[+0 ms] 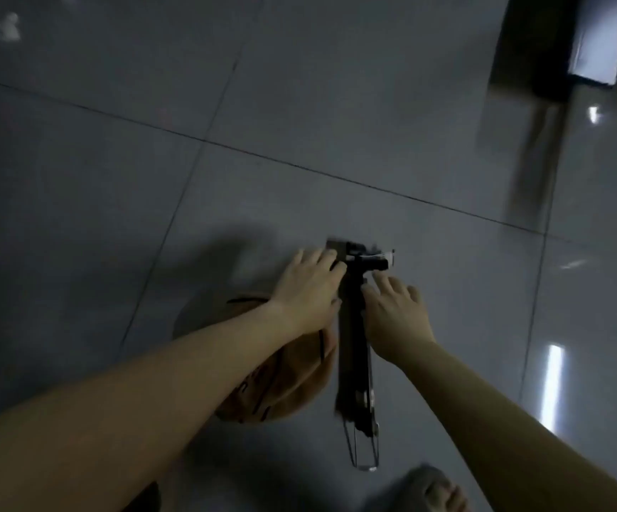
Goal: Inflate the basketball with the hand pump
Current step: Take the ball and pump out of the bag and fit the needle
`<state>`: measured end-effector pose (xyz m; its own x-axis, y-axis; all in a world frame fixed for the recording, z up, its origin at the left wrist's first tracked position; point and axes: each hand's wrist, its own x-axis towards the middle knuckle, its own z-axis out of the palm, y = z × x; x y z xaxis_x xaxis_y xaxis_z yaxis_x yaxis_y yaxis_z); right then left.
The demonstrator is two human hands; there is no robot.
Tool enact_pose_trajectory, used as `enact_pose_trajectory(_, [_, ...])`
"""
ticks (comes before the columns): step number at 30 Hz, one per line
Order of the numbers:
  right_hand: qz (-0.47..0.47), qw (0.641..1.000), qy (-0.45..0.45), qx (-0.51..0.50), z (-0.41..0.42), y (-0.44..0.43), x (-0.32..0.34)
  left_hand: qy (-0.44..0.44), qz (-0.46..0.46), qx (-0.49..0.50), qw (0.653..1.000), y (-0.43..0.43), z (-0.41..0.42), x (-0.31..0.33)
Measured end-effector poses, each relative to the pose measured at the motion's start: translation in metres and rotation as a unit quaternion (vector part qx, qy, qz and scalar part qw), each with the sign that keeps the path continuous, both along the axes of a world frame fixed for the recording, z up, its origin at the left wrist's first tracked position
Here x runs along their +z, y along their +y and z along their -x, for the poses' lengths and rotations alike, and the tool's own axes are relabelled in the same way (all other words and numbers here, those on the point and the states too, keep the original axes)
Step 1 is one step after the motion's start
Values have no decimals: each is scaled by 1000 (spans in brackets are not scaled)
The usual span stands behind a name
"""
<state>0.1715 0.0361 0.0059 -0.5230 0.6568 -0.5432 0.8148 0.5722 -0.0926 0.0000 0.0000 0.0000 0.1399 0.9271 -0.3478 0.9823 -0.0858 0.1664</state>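
You are looking down on a glossy grey tiled floor [299,105] crossed by dark grout lines [262,155]. At your upper right stands a dark, blurred block [543,49] — what it is cannot be told. Bright light streaks [552,382] reflect at the right; a grey slipper [421,482] shows at the bottom edge.
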Motion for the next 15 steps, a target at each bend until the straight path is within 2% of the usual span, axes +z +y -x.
enact_pose_trajectory(3, [-1, 999, -41, 36, 6, 6, -31, 7, 8, 35, 999, 21, 1, -40])
enact_pose_trajectory(8, [-70, 990, -82, 90, 6, 18, -58, 78, -15, -63, 995, 69, -10, -84])
enact_pose_trajectory(12, [-57, 984, -90, 141, -2, 26, -71, -31, 51, 7, 998, 88, -24, -106])
enact_pose_trajectory(15, [-58, 977, -114, 173, -10, 23, -81, -43, 22, 32, 998, 91, -24, -118])
